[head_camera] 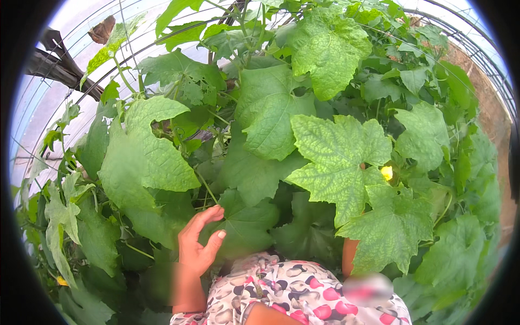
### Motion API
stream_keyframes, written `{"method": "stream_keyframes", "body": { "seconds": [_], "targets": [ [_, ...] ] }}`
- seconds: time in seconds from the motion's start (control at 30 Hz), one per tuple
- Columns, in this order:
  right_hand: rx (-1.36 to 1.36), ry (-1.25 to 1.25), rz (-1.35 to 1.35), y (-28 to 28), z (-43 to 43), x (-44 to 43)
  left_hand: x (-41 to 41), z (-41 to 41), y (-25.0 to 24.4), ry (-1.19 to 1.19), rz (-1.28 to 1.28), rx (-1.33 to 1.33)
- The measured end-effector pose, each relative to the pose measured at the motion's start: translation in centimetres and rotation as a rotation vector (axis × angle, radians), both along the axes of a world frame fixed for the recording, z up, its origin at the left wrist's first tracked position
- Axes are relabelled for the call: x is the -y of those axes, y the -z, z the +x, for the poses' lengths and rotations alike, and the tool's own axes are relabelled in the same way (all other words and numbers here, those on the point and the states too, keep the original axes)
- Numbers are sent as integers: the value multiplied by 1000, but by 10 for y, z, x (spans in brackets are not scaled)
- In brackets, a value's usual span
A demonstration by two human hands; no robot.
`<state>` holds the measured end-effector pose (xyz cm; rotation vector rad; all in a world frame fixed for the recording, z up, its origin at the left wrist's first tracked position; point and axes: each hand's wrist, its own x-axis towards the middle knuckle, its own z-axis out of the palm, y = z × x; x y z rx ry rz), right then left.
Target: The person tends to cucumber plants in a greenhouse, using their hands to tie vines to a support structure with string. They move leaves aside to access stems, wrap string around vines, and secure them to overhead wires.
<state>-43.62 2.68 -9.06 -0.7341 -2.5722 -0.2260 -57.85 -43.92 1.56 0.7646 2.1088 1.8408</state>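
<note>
My left hand (201, 239) is raised at lower centre, thumb and fingers apart, beside a broad green lobed leaf (248, 221); nothing shows between its fingers. Of my right arm only a strip of forearm (349, 256) is visible; the hand itself is hidden behind a pale-veined lobed leaf (390, 227). Above that leaf another pale-veined leaf (341, 158) spreads out, with a small yellow flower (386, 173) at its right. My patterned garment (280, 284) fills the bottom centre.
Dense vine foliage surrounds me. Metal wires and hoops (138, 53) cross overhead under whitish sheeting. A weathered wooden beam (61, 69) juts in at the upper left. Brown bare ground (487, 97) shows at the right edge. A leaf with holes (187, 77) hangs at upper centre left.
</note>
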Motion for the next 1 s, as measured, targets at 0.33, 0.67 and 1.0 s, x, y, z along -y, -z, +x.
{"method": "stream_keyframes", "body": {
  "seconds": [0.33,0.67,1.0],
  "targets": [
    [-855,-935,-2255,-113,-88,106,-81,5,-62,234,129,-219],
    [-187,-2004,-2206,-168,-153,89,-92,28,-88,80,67,-233],
    [143,-3034,-1761,-244,-164,68,-129,35,-100,136,96,-155]
  ]
}}
